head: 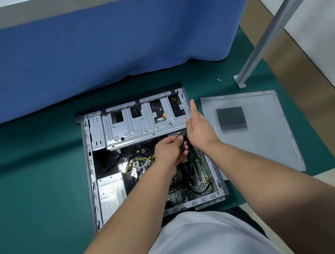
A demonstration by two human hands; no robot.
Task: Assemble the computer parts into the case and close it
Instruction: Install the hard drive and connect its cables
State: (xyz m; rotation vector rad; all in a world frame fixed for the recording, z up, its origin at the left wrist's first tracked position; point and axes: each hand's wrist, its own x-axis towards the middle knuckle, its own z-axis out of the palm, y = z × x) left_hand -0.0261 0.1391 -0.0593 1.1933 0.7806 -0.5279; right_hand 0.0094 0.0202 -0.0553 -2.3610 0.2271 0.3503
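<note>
While the computer case (151, 160) lay open on its side on the green mat (32, 173), we counted one drive cage (141, 123) across its far end, one power supply (111, 195) at its near left corner and one motherboard (199, 173) along its right side; one side panel (252, 131), perforated with a single vent patch, lay flat on the mat just right of the case; two small screws (219, 79) sat well beyond it, near the foot of a metal post (261, 45). Our left hand (170, 151) pinched a black cable (184, 145) between thumb and curled fingers, just below the cage's right end; our right hand (199, 127) was released, fingers straight, its fingertips touching the cage's right corner. The power supply bore a printed label; we could not read its writing; a blue cloth (101, 50) hung behind the case.
</note>
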